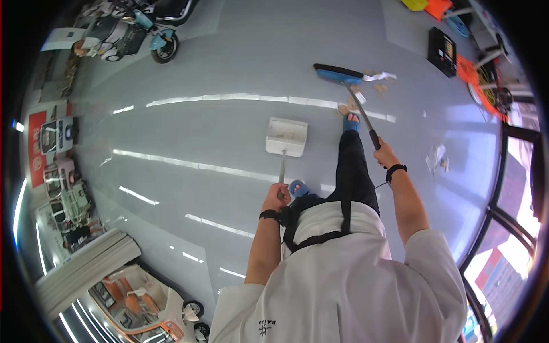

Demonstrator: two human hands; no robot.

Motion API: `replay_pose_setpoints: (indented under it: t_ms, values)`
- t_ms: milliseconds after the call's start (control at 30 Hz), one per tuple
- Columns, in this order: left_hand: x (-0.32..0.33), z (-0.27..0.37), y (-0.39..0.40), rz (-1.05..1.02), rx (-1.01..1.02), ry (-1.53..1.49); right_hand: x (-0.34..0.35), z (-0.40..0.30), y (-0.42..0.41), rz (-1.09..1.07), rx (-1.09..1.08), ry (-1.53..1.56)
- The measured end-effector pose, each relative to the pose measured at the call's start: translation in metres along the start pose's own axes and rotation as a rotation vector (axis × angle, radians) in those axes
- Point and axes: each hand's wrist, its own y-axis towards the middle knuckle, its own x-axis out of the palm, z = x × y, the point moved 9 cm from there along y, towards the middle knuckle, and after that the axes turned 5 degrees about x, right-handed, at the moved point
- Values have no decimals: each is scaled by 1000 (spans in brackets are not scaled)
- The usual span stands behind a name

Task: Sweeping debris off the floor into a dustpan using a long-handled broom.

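My left hand (276,197) grips the handle of a white long-handled dustpan (286,136), whose pan rests on the grey floor with a little debris inside. In my right hand (387,155) is the dark grip of a broom with a blue and black head (339,73). The broom head lies on the floor ahead and to the right, beyond my forward foot. Brown scraps (356,103) and a white piece of paper (360,97) lie near it. A crumpled white strip (380,76) touches or lies close to the head's right end.
Clear plastic litter (436,157) lies to the right, near the glass doors (521,141). A black case (442,51) and an orange cable (468,70) are at the upper right. A light-blue scooter (161,43) stands at upper left, and a small open vehicle (141,300) at lower left.
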Motion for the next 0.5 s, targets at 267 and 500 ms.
replay_pose_setpoints:
  t_ms: [267, 500]
  values:
    - [-106, -22, -29, -82, -253, -22, 22, 114, -151, 176, 32, 71]
    - [-102, -60, -28, -31, -366, 255, 62, 270, -289, 196, 270, 570]
